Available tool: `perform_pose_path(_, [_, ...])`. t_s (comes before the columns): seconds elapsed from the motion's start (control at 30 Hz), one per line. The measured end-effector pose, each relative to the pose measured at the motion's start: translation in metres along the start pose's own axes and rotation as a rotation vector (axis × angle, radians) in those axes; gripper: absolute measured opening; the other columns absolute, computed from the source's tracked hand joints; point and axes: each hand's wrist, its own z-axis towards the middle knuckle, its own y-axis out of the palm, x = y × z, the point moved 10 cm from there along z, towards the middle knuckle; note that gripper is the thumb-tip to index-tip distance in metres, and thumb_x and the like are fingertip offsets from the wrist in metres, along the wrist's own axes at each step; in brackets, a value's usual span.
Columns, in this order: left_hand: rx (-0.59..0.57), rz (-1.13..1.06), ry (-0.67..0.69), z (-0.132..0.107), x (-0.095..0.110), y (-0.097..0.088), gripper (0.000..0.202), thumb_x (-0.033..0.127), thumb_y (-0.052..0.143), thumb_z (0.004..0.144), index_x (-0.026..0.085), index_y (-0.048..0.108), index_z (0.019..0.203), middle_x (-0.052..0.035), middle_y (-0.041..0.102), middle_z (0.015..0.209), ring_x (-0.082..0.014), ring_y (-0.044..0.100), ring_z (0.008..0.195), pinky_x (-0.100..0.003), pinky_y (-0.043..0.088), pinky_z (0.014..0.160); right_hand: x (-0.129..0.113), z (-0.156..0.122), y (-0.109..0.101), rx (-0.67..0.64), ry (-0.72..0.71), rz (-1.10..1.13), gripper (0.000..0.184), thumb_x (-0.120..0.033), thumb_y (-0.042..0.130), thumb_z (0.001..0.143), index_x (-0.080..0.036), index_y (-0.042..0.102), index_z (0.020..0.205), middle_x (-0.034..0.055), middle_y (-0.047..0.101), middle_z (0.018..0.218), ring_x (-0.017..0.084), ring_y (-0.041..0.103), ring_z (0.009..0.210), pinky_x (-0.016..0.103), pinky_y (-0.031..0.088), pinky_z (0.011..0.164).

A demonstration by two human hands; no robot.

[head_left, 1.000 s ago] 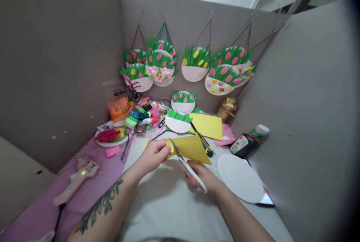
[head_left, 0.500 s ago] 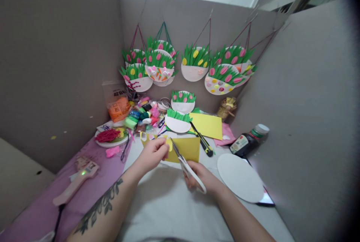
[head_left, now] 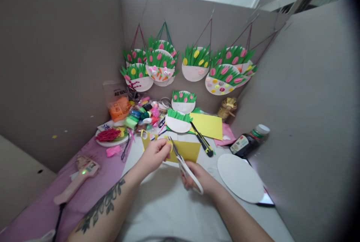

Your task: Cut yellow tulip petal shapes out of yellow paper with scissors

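While your left hand point(head_left: 153, 156) pinches the paper point(head_left: 188, 151) in a closed grip, your right hand's point(head_left: 200, 179) grip is wrapped tight around the scissors point(head_left: 182, 166).

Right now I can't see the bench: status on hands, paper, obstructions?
Left hand pinches yellow paper. Right hand grips scissors, blades at the paper. Utility knife by its far corner.
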Motion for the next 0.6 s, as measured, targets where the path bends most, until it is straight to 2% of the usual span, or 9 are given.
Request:
perform_pose_path(0.27, [-0.027, 0.009, -0.008, 0.000, -0.002, 0.000, 0.031, 0.032, 0.043, 0.084, 0.017, 0.046, 0.057, 0.0024, 0.050, 0.053, -0.0101, 0.046, 0.052, -0.022, 0.034, 0.051, 0.004, -0.001, -0.004, -0.021, 0.000, -0.013, 0.018, -0.011, 0.053, 0.055, -0.017, 0.050, 0.072, -0.0027, 0.055, 0.063, 0.010, 0.048, 0.054, 0.021, 0.039, 0.050])
perform_pose_path(0.6, [-0.029, 0.014, 0.006, 0.001, -0.003, -0.002, 0.030, 0.030, 0.043, 0.084, 0.017, 0.045, 0.057, 0.0023, 0.051, 0.054, -0.0098, 0.045, 0.053, -0.021, 0.033, 0.052, -0.006, -0.003, -0.008, -0.014, -0.010, -0.084, 0.014, -0.016, 0.056, 0.057, -0.017, 0.050, 0.069, -0.0026, 0.054, 0.060, 0.010, 0.048, 0.052, 0.021, 0.037, 0.048])
